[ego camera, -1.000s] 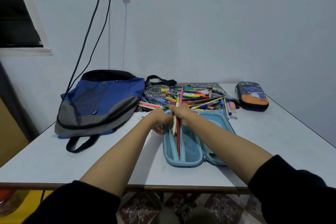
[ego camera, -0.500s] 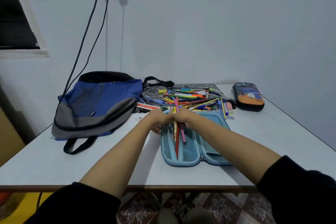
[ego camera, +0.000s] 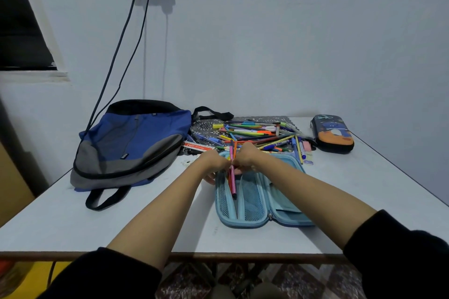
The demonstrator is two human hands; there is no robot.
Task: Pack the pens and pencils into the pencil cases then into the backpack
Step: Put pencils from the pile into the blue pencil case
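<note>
An open light-blue pencil case (ego camera: 252, 206) lies flat on the table in front of me. My right hand (ego camera: 246, 156) grips a small bunch of pens (ego camera: 232, 177), a pink one foremost, with their tips down in the case's left mesh pocket. My left hand (ego camera: 213, 161) is pressed against the same bunch at the case's far left corner; its fingers are partly hidden. Behind the hands lies a loose pile of pens and pencils (ego camera: 257, 135) on a patterned mat. A blue and grey backpack (ego camera: 128, 143) lies to the left. A dark closed pencil case (ego camera: 332, 132) sits at the far right.
The white table (ego camera: 73, 221) ends close to me at a brown front edge and slopes off on the right. A red and white box (ego camera: 198, 147) lies between backpack and pile. Two cables (ego camera: 121, 39) hang from a wall socket down behind the backpack.
The bunch of pens has slid deeper into the case's left pocket and fewer stick out. Both hands have stayed together at the case's far end.
</note>
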